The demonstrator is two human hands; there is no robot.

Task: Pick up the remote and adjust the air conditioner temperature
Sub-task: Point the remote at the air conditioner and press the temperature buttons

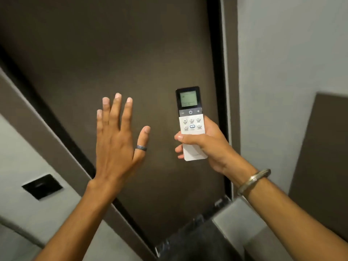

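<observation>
Right hand (203, 146) nearest, bracelet (253, 180) on wrist, fingers wrapped round white AC remote (191, 125), held upright w/ lit screen facing cam. Left hand (116, 140) spread, empty, ring (141, 147) on thumb. Pickup done; next prob thumb up to +/- row, w/o hitting power.

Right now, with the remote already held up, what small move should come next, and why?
Probably slide the right thumb up to the plus or minus button below the screen. The right hand grips the remote low on its body, and the thumb rests under the keys, pressing none. The left hand is open and empty, so it is not needed.
</observation>
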